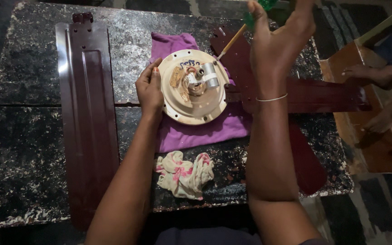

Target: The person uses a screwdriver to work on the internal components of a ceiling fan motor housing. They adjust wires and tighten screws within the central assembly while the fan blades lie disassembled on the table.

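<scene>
Only 1 view is showing here, so no 2 views are sharing any part of the scene. The camera is sitting on the person's head and is looking steeply down, almost straight onto the table [37, 136], facing away from the body toward the far edge. It is hanging close: both forearms are entering from the near edge and filling the lower middle, with the left hand [149, 88] lying near the centre and the right hand [275, 38] reaching up to the far edge, partly cut off. The table is filling most of the frame; floor is showing only along the right side and the far edge.
</scene>
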